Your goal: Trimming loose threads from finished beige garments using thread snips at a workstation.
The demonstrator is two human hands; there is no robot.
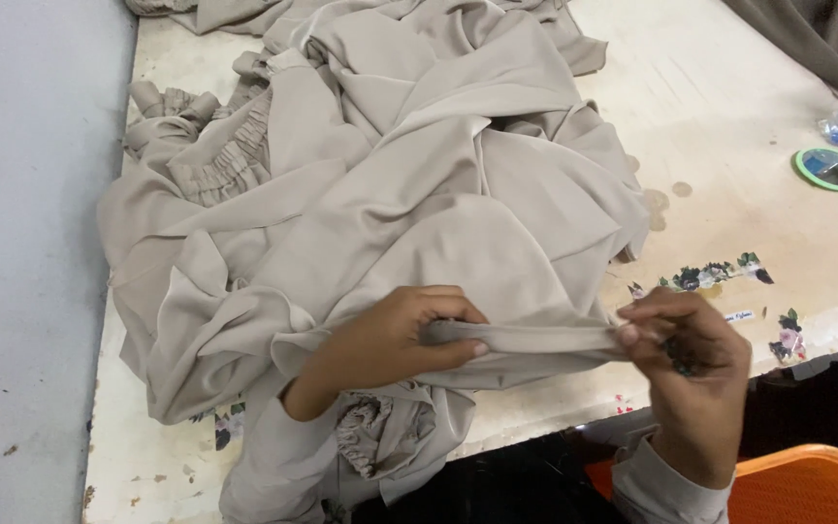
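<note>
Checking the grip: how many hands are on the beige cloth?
2. The left hand pinches a folded strip of the cloth near the table's front edge; the right hand holds the strip's other end.

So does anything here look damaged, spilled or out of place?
Mostly wear. The white table has round stains beside the heaped beige fabric, and its floral covering is torn to scraps near the front edge. Both hands, left hand and right hand, pinch a folded fabric strip.

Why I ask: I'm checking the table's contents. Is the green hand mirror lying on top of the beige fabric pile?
No, the green hand mirror lies on the bare table, well apart from the beige fabric pile.
</note>
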